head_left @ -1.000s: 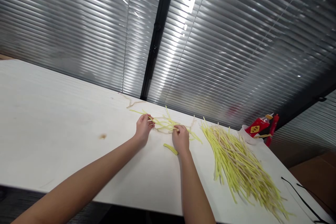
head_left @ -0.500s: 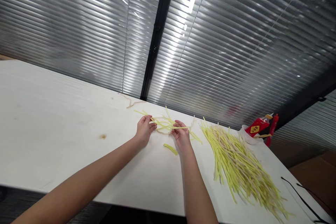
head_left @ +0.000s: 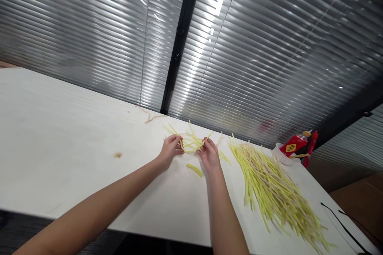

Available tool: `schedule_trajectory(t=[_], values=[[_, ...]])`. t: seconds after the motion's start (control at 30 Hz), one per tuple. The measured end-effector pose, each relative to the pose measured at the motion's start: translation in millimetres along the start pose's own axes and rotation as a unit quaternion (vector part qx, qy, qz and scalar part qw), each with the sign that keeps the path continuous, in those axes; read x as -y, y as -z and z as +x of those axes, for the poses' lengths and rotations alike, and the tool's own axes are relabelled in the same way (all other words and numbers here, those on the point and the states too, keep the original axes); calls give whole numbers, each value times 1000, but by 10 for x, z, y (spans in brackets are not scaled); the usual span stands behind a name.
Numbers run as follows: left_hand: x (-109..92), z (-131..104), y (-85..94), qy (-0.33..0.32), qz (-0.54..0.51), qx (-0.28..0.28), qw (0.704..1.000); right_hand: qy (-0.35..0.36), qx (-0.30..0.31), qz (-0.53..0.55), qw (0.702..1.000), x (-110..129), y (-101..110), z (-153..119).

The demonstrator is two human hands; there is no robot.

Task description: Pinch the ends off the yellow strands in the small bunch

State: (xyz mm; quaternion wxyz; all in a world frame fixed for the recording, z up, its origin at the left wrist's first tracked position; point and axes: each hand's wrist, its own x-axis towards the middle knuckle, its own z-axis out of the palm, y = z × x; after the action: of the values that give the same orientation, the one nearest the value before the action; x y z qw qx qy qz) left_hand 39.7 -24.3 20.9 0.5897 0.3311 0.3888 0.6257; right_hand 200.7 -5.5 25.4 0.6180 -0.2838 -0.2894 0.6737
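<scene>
Between my hands is a loose, rounded weave of yellow-green pipe cleaners (head_left: 191, 143), with several ends sticking out at the back and sides. My left hand (head_left: 172, 149) pinches its left edge between thumb and fingers. On the opposite edge, my right hand (head_left: 208, 154) has its fingers closed on the strands, and one end pokes up past the fingertips. Just in front of the weave lies a short folded yellow-green piece (head_left: 194, 169) on the white table (head_left: 74, 143). A few loose strands (head_left: 224, 157) rest to the right of my right hand.
A large pile of yellow-green and beige pipe cleaners (head_left: 272, 183) spreads over the table's right side. Behind it stands a white tub (head_left: 281, 155) with a red bottle (head_left: 295, 143). Black-framed glasses (head_left: 344, 223) lie at the right edge. Beige strands (head_left: 152, 118) lie near the blinds (head_left: 104, 36).
My left hand has moved a little to the right, closer to my right hand. The weave is now bunched into a rounder shape, and the end by my right hand points upward.
</scene>
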Motion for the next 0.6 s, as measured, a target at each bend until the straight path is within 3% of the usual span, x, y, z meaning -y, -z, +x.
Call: schedule_trajectory(t=[0.17, 0.3, 0.6], values=[[60, -79, -37, -13, 106, 119, 987, -37, 11, -64, 997, -32, -47, -44], [100, -143, -65, -7, 133, 188, 973, -71, 33, -93, 993, -84, -71, -60], [132, -166, -59, 10, 205, 232, 951, -62, 42, -137, 988, -123, -85, -55]])
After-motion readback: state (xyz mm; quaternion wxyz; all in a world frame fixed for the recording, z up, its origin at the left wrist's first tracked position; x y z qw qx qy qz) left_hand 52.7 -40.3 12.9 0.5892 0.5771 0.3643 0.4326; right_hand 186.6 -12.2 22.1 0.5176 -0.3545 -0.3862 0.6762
